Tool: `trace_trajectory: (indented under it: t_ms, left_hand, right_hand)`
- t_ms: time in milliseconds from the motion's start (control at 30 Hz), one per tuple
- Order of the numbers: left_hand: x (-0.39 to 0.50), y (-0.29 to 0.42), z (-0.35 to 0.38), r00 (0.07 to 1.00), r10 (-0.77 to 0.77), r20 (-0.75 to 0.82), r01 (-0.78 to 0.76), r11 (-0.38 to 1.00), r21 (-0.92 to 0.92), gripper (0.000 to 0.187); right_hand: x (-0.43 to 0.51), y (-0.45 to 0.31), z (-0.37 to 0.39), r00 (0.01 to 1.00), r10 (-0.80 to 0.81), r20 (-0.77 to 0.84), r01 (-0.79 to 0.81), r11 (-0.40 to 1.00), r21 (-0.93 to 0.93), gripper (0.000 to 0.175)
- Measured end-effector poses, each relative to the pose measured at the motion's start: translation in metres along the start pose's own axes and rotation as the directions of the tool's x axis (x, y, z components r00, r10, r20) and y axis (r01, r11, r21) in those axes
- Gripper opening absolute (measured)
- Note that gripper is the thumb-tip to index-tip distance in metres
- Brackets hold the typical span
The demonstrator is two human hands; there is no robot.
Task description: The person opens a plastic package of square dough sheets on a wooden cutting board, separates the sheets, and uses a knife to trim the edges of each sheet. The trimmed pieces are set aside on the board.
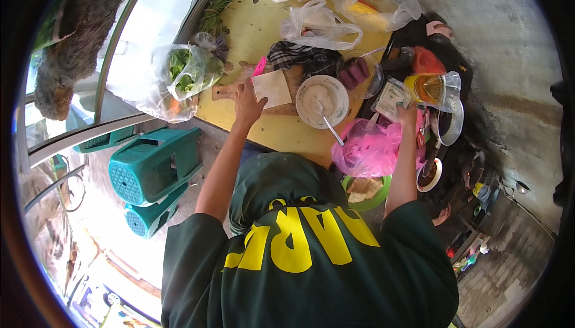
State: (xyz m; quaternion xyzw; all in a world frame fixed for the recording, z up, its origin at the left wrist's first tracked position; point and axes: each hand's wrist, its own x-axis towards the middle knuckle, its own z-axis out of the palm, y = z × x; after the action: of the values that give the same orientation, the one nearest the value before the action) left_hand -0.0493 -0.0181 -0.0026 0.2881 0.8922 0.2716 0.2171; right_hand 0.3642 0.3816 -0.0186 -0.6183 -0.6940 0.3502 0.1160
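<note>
My left hand rests on a wooden cutting board, fingers apart, at the left edge of a pale square sheet of wrapper. A pink-handled utensil lies just beyond the sheet. My right hand grips the edge of a flat plastic packet bearing print, above a pink plastic bag. Between my hands stands a white bowl with pale, floury contents and a metal spoon leaning out. Behind it, purple pieces sit in a clear bowl.
A checked cloth and plastic bags lie on the yellow table. Bagged greens sit at the left. A green basin is by my right forearm. Teal stools stand left. Another person's hand shows at right.
</note>
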Motion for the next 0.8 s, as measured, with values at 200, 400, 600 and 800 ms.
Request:
trace_trajectory:
  t_ms: [200,400,600,800]
  left_hand:
    - [-0.011,0.014,-0.012,0.996,0.075,0.044,-0.082,0.979,0.189,0.107]
    - [-0.017,0.019,-0.013,0.978,0.199,0.055,-0.206,0.948,0.244,0.084]
    - [-0.017,-0.001,-0.007,0.910,0.395,0.124,-0.414,0.883,0.223,0.051]
    - [-0.018,-0.004,-0.006,0.879,0.455,0.141,-0.476,0.849,0.228,0.040]
  right_hand:
    - [-0.010,0.027,0.007,0.998,0.027,0.051,-0.035,0.988,0.153,0.055]
    - [-0.026,-0.004,0.001,0.987,0.044,-0.156,-0.074,0.979,-0.191,0.060]
    - [-0.116,-0.129,0.030,0.850,-0.353,-0.391,0.307,0.935,-0.176,0.040]
    - [-0.216,-0.247,0.133,0.739,-0.572,0.356,0.351,0.778,0.521,0.032]
